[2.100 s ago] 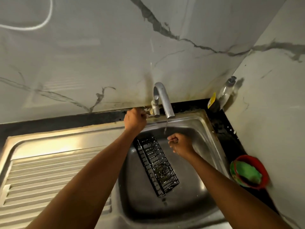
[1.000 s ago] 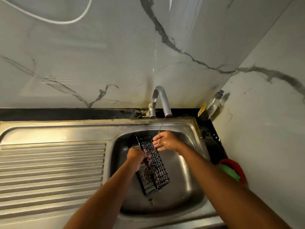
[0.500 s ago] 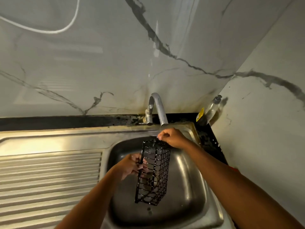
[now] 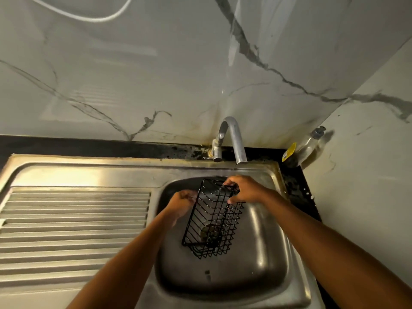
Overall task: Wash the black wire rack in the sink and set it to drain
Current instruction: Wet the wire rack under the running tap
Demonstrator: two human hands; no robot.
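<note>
The black wire rack (image 4: 211, 224) hangs tilted over the steel sink basin (image 4: 263, 259), its open side facing me and its top end just below the tap spout (image 4: 238, 141). My right hand (image 4: 245, 190) grips the rack's top right corner, fingers curled round the wire. My left hand (image 4: 181, 202) sits at the rack's upper left edge with curled fingers touching the wire. Through the mesh the drain shows. No clear stream of water is visible.
A ribbed steel draining board (image 4: 73, 226) lies left of the basin. A clear soap bottle (image 4: 305, 148) with a yellow label leans in the back right corner. Marble walls close the back and right sides; a black counter strip runs behind the sink.
Both hands left the tap and the stream, took hold of the rack and lifted it from the basin floor. Since half a second ago the rack has tilted, its open side turning toward me.
</note>
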